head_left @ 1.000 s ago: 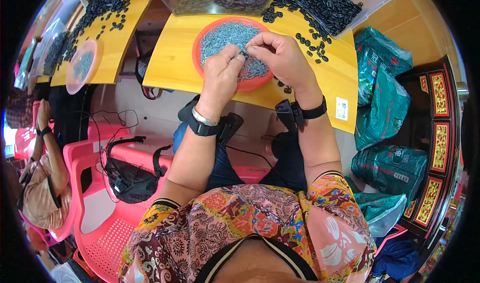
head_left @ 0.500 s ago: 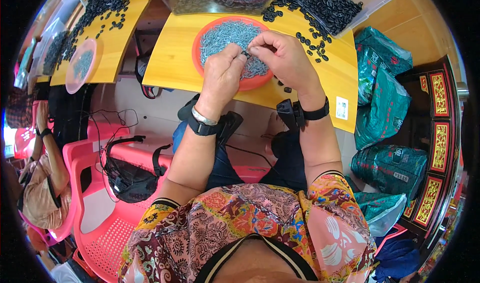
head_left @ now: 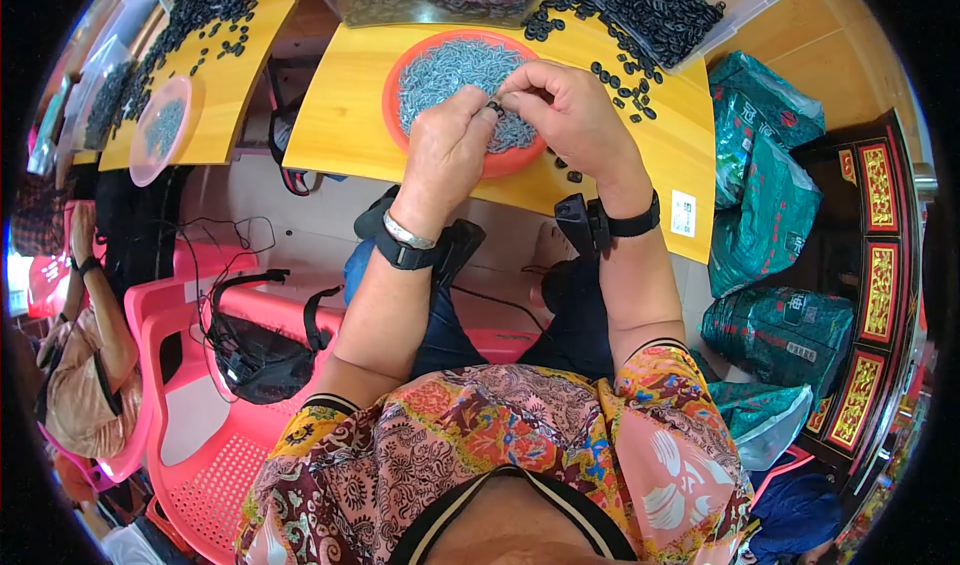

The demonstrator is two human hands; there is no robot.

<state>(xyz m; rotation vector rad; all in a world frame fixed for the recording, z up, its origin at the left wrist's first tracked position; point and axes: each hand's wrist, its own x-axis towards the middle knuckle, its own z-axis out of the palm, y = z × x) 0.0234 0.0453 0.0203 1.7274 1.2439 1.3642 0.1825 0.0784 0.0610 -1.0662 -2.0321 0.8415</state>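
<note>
A yellow wooden tabletop (head_left: 350, 115) fills the far middle of the scene, with a second yellow tabletop (head_left: 215, 105) to its left. On the far right edge of the nearer table sits a clear plastic tub (head_left: 740, 0) spilling a heap of small black rings (head_left: 640, 15). In the middle of that table lies a round red plastic dish (head_left: 400, 130) filled with small grey metal pieces (head_left: 445, 70). Over the dish's near right part the two hands meet. The left hand (head_left: 450, 150) is curled, thumb and forefinger pinched on a small black ring (head_left: 496, 109). The right hand (head_left: 575, 120) is also curled, its fingertips closed against the same ring from the right. Both wrists carry black bands. A pink plastic chair (head_left: 190, 445) stands near left with a black bag (head_left: 255, 360) on it.
</note>
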